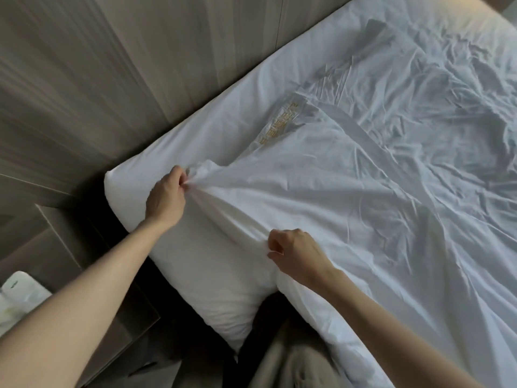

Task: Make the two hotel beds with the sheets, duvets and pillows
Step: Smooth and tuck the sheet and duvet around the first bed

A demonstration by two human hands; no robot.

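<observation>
From my head camera, looking down: my left hand (167,198) has its fingers curled tight, pinching a bunched corner of the white duvet (363,219) near the head corner of the bed (223,121). Folds fan out from that pinch across the cloth. My right hand (293,254) is curled too, gripping the duvet's side edge where it rolls over the side of the mattress, closer to me. The duvet lies spread over most of the bed, thoroughly creased, with the deepest rumples toward the far right. A line of gold embroidered lettering (279,124) sits near its top hem; I cannot read it. Beyond the hem, a strip of smooth white sheet shows along the wood-grain wall panel (112,65). Left of the bed stands a dark nightstand (84,247) with something white (19,295) on it, too blurred to name. My beige trousers (285,362) show at the bottom.
</observation>
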